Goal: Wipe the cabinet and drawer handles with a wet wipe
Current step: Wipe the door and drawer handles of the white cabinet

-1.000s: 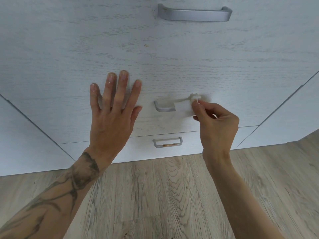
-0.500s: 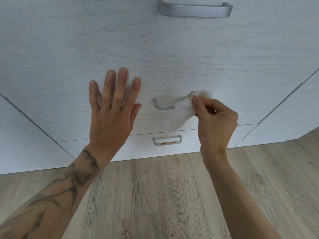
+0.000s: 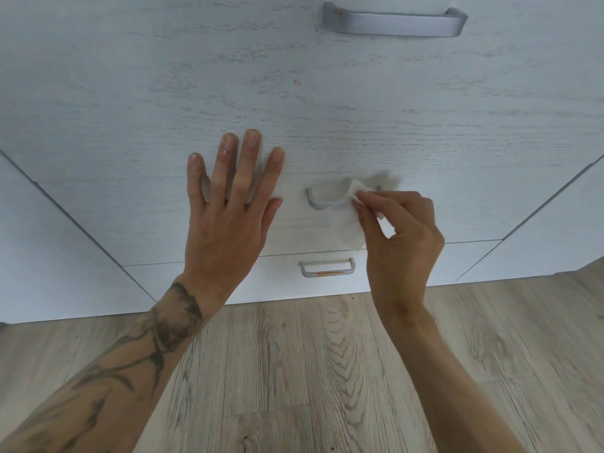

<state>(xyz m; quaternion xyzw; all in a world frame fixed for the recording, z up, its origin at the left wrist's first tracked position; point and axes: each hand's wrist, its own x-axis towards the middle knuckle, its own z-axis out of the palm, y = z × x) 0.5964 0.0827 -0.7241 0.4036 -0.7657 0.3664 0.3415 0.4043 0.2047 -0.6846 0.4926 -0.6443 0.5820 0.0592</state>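
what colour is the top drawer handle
Matte silver-grey metal, the top drawer handle shows best in the head view, the only one.

- My left hand (image 3: 228, 217) is bare: no glove, no ring, no watch at the wrist.
- My left forearm (image 3: 108, 380) has no sleeve. A dark tattoo runs along it, with thin branching lines and pointed, thorn-like shapes, thickening into a darker patch just below the wrist.
- The nails on my left hand are short, plain and unpainted.
- My right hand (image 3: 402, 237) is bare too, with no ring or band showing.
- My right forearm (image 3: 457, 380) has no sleeve and no markings on the side that shows.
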